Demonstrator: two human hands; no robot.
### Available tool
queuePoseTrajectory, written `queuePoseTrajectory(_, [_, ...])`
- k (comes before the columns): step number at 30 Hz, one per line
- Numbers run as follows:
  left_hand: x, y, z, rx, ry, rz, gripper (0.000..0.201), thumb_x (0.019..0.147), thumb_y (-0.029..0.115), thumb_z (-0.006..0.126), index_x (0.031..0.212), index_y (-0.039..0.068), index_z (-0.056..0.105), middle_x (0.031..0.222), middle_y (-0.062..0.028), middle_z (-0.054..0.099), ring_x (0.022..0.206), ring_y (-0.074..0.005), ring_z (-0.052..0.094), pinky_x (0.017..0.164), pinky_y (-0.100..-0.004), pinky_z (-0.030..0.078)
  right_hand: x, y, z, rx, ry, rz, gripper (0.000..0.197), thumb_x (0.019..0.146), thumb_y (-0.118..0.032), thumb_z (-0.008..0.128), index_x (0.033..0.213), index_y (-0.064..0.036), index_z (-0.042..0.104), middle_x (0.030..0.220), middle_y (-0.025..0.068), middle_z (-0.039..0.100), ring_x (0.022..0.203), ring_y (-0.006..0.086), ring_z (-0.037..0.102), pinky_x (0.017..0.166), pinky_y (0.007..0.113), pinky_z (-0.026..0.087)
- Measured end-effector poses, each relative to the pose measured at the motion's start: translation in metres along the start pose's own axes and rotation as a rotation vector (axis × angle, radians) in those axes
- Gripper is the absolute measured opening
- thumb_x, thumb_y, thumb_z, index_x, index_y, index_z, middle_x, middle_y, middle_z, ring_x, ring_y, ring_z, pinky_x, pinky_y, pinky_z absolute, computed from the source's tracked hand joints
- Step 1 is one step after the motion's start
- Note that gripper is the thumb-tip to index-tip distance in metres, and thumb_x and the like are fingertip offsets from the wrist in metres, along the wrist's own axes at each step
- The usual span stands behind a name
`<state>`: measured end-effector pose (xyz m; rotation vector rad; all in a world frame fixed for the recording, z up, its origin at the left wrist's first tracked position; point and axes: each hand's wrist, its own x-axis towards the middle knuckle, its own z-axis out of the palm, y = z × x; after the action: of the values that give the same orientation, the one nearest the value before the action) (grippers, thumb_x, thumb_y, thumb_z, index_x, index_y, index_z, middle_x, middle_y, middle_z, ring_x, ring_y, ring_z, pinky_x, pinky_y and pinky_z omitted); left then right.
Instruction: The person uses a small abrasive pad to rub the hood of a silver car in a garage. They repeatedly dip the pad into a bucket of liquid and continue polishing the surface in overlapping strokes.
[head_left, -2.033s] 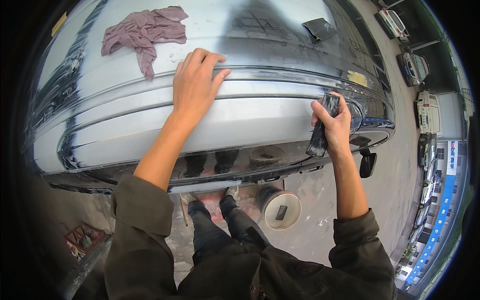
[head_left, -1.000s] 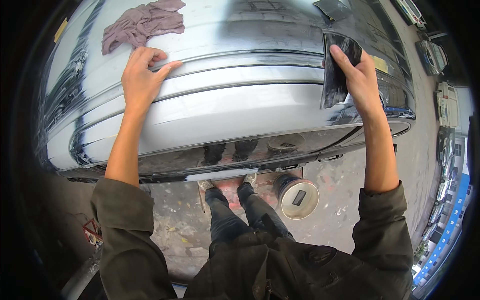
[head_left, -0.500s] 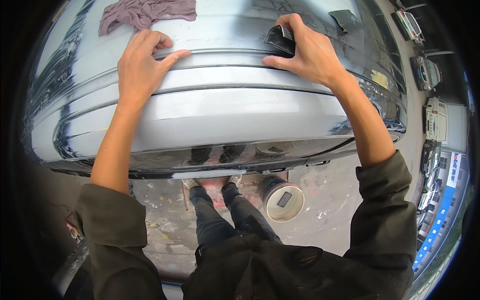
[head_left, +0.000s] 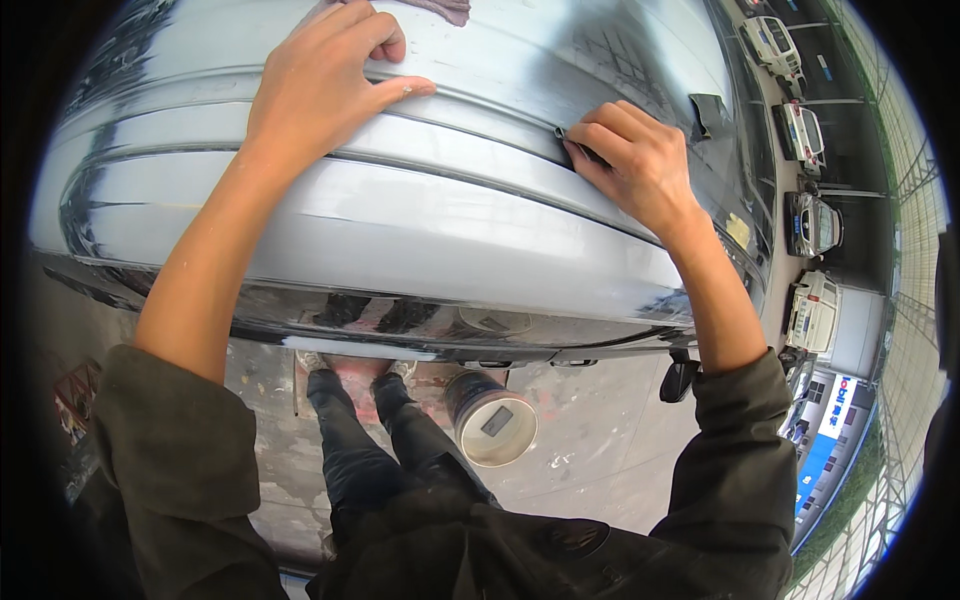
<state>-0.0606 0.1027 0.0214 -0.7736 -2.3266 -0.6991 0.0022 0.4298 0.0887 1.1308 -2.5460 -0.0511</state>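
Observation:
My left hand (head_left: pixel 320 90) rests on the silver-grey car roof (head_left: pixel 450 225), thumb stretched out along a long groove (head_left: pixel 480 108) and fingers loosely bent, with nothing in it. Farther right, my right hand (head_left: pixel 640 165) pinches a folded piece of black sandpaper (head_left: pixel 561 134) at the same groove. Most of that piece is hidden by the fingers. A second black sheet (head_left: pixel 708 115) lies on the roof beyond my right hand. The mauve cloth (head_left: pixel 440 8) shows only partly at the top edge, behind my left hand.
A pale bucket (head_left: pixel 528 445) with a grey rectangular block (head_left: pixel 497 421) in it stands on the stained floor by my feet. A yellowish piece (head_left: pixel 738 230) lies near the roof's right end. The car's side mirror (head_left: pixel 679 378) juts out below. Several parked cars (head_left: pixel 808 310) line the right.
My right hand has moved toward me along the roof and closed tighter around the sandpaper, now down at the groove. The view has shifted; my left hand keeps its pose on the roof.

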Motion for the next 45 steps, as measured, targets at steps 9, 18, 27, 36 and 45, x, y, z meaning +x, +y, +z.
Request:
queuePoseTrajectory(9, [0.002,0.009,-0.011,-0.072,-0.089,-0.089,0.037,0.076,0.034,0.091,0.090,0.009,0.066,0.096,-0.0089,0.063,0.096,-0.0306,0.063,0.085,-0.0414,0.053,0.013,-0.002,0.005,0.017,0.033,-0.026,0.014,0.081,-0.007,0.083,0.087,-0.0126,0.072,0.084,-0.0017,0.065,0.077,0.0180,0.067,0.059,0.034,0.055])
queuePoseTrajectory(18, [0.002,0.010,-0.007,-0.066,-0.047,-0.037,0.036,0.074,0.031,0.092,0.086,0.010,0.065,0.092,-0.0084,0.062,0.092,-0.0309,0.063,0.081,-0.0411,0.053,0.010,0.000,0.004,0.051,-0.023,0.011,0.009,0.085,-0.010,0.081,0.087,-0.0117,0.072,0.083,-0.0001,0.065,0.078,0.0222,0.068,0.060,0.037,0.055])
queuePoseTrajectory(27, [-0.001,0.005,-0.005,-0.112,0.032,0.119,0.028,0.074,0.024,0.092,0.084,0.008,0.072,0.087,-0.0071,0.065,0.085,-0.0297,0.065,0.077,-0.0407,0.054,-0.001,-0.009,-0.030,0.017,-0.151,0.303,0.010,0.091,-0.016,0.077,0.098,-0.0091,0.075,0.090,0.0035,0.071,0.078,0.0280,0.072,0.069,0.040,0.057])
queuePoseTrajectory(36, [-0.006,0.043,-0.012,-0.898,-0.128,-0.279,0.030,0.099,0.031,0.080,0.114,0.004,0.084,0.093,-0.0045,0.080,0.086,-0.0118,0.068,0.078,-0.0287,0.055,0.053,-0.054,-0.034,0.634,0.008,0.559,0.033,0.100,-0.029,0.078,0.117,-0.0015,0.076,0.075,0.0082,0.063,0.062,0.0121,0.048,0.059,0.032,0.044])
queuePoseTrajectory(45, [0.000,0.067,-0.034,-1.074,-0.173,-0.395,0.023,0.097,0.021,0.077,0.101,-0.002,0.081,0.083,-0.0015,0.074,0.080,-0.0091,0.064,0.073,-0.0263,0.052,0.058,-0.074,-0.047,0.985,-0.006,0.717,0.033,0.098,-0.024,0.082,0.117,0.0031,0.076,0.081,-0.0014,0.070,0.072,0.0039,0.058,0.064,0.025,0.049])
